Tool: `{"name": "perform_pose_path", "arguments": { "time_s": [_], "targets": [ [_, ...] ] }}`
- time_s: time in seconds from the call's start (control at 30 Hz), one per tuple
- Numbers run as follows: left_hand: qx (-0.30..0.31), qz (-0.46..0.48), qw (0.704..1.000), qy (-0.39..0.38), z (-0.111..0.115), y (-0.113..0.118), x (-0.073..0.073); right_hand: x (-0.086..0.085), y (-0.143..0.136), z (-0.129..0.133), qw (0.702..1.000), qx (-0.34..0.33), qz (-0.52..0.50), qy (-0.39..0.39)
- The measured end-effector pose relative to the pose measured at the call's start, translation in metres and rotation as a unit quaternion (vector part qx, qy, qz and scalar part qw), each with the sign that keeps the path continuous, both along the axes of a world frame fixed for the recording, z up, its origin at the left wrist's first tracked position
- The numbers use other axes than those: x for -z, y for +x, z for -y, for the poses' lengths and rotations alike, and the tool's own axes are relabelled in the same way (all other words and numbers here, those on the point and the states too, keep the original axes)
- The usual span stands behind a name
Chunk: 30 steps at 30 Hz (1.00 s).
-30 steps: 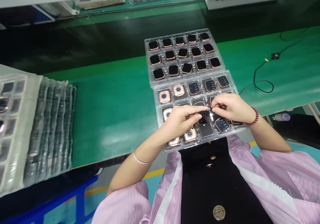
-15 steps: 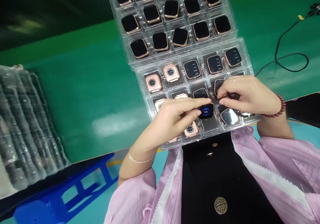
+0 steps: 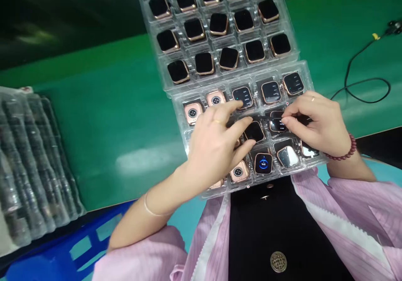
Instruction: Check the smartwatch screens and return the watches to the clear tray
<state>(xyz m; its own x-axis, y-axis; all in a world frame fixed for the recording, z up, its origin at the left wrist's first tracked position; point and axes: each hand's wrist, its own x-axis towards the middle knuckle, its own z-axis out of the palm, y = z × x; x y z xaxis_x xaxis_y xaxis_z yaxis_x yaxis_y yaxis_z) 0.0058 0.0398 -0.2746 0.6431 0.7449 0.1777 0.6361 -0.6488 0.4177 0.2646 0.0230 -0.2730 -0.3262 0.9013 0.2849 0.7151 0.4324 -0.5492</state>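
Observation:
My left hand (image 3: 213, 140) is over the near clear plastic tray (image 3: 248, 187), fingers spread apart and empty. Its fingertips are beside a dark-screened smartwatch (image 3: 254, 131) and over one showing a menu (image 3: 243, 98). My right hand (image 3: 317, 122) pinches a thin black cable (image 3: 266, 117) between thumb and forefinger, above a smartwatch (image 3: 276, 122) in the middle row. Lying in the front row, a smartwatch (image 3: 263, 163) shows a blue ring and digits. Left of it, a pink smartwatch (image 3: 239, 171) lies face down. My left hand hides part of the tray.
Behind, a second clear tray (image 3: 226, 72) holds rows of dark-screened smartwatches. Stacked clear trays (image 3: 37, 163) stand at the left on the green table (image 3: 103, 117). The loose black cable (image 3: 348, 63) loops across the right side. A blue plastic frame (image 3: 72, 243) is below the table edge.
My left hand has moved away from the cable and the lit smartwatch, its fingers now spread. My right hand has shifted slightly right with the cable. The lit smartwatch now lies in its front compartment.

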Motion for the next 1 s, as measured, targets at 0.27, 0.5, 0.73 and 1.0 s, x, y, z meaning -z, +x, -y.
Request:
{"name": "perform_pose_path", "arguments": {
  "time_s": [0.27,0.5,0.73,1.0],
  "targets": [
    [0.037,0.005,0.998,0.059,-0.003,0.010,0.008,-0.004,-0.003,-0.010,0.990,-0.021,0.139,0.013],
    [0.076,0.085,0.993,0.043,-0.002,-0.002,0.021,0.003,-0.004,-0.013,0.991,-0.116,0.051,-0.053],
    [0.081,0.080,0.993,0.017,-0.004,-0.002,0.021,0.006,-0.002,-0.013,0.992,-0.114,0.046,-0.039],
    [0.091,0.090,0.991,0.034,-0.004,-0.002,0.022,0.007,0.000,-0.013,0.992,-0.115,0.032,-0.035]
  ]
}}
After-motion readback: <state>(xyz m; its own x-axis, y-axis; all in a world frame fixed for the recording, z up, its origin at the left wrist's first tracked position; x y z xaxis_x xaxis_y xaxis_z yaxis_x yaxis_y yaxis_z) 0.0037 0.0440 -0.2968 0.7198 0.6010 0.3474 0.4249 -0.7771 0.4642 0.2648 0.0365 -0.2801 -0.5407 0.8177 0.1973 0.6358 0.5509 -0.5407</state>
